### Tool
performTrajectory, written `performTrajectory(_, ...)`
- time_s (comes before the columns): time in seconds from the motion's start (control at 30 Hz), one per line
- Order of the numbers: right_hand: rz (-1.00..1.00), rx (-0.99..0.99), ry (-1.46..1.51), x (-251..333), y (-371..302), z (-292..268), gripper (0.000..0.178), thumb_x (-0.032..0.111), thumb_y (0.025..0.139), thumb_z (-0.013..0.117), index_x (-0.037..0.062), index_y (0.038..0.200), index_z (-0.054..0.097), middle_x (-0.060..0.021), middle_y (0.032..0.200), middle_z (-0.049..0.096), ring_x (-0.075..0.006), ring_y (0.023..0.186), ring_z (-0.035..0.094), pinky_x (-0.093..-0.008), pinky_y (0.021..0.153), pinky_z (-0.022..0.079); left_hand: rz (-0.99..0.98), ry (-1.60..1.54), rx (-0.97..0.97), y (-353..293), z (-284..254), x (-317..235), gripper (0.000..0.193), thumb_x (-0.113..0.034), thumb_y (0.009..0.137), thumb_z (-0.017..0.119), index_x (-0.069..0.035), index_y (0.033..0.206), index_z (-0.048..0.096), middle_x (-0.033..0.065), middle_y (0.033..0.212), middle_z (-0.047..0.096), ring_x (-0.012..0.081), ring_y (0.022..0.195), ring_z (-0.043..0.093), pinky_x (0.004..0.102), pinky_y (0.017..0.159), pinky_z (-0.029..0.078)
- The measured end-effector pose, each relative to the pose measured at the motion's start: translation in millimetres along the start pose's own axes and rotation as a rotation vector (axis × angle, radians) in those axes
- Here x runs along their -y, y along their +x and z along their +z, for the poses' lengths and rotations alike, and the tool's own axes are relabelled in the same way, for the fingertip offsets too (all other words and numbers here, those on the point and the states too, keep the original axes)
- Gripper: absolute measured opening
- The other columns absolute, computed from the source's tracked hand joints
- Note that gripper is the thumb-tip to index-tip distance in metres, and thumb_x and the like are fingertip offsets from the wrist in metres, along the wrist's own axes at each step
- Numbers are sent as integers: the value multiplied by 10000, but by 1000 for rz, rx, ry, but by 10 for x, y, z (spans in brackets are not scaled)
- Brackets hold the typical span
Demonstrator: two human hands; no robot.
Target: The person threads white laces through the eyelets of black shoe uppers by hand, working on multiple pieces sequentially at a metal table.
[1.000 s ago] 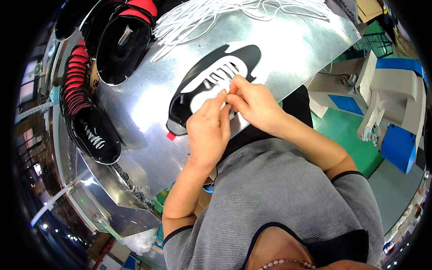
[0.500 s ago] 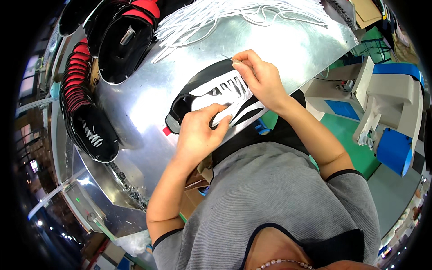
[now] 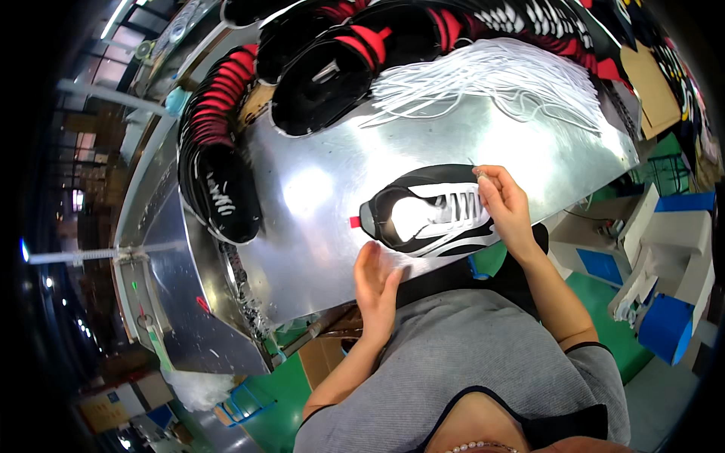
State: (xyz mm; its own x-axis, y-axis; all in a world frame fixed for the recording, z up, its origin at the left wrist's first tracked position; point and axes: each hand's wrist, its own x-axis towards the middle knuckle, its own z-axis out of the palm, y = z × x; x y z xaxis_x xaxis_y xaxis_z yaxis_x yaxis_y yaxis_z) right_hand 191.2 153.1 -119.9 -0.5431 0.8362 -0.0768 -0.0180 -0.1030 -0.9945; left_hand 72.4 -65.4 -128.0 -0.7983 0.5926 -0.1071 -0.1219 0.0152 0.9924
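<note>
A black-and-white shoe upper (image 3: 445,177) lies on the metal tabletop, its heel with a small red tab pointing left. White laces (image 3: 464,205) cross its front opening. My right hand (image 3: 507,215) rests by the toe end, thumb and fingers pinched on a thin metal tool (image 3: 473,161) whose tip sticks out; its exact kind is too small to tell. Just below the heel is my left hand (image 3: 375,291), holding nothing, with thumb and fingers apart.
Loose white laces (image 3: 491,79) are heaped at the back of the metal table (image 3: 302,249). Black uppers with red linings (image 3: 223,177) stand in a nested row at the left; more uppers (image 3: 321,83) lie at the back. Grey-and-blue equipment (image 3: 664,264) stands at the right.
My left hand has let go of the lace area and drawn back toward the heel, opening. The view has shifted, so table and shoe upper appear further right and lower. My right hand keeps its pinch.
</note>
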Motion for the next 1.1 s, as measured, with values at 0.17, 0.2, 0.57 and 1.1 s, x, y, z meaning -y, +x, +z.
performTrajectory(0.17, 146, 295, 127, 57, 171, 394, 176, 167, 1014, 540, 44, 1136, 572, 28, 787, 552, -27, 658, 450, -184, 578, 358, -644, -988, 252, 388, -312, -94, 498, -283, 951, 648, -41, 1352, 480, 134, 1330, 569, 286, 1218, 556, 461, 1010, 476)
performTrajectory(0.2, 212, 359, 190, 147, 198, 440, 168, 166, 1014, 538, 55, 1138, 565, 29, 788, 551, -24, 645, 448, -182, 563, 352, -417, -842, 255, 449, -340, -268, 477, -272, 952, 644, -34, 1337, 494, 136, 1325, 573, 284, 1206, 563, 459, 1018, 469)
performTrajectory(0.57, -577, 44, -960, -189, 1284, 614, 239, 179, 828, 728, 80, 1011, 613, -92, 1003, 604, -324, 772, 660, -434, 647, 505, 320, 924, -641, 2422, -1170, -875, 496, -345, 928, 654, 73, 1157, 513, 232, 1076, 654, 357, 928, 675, 440, 823, 525)
performTrajectory(1.1, -600, 169, -1162, -317, 1540, 622, 149, 182, 877, 621, 49, 926, 575, -139, 989, 607, -381, 773, 646, -442, 642, 528, 715, 1068, -334, 3172, -378, -412, 617, -220, 862, 717, 62, 1338, 444, 295, 1281, 496, 452, 1225, 461, 478, 1060, 362)
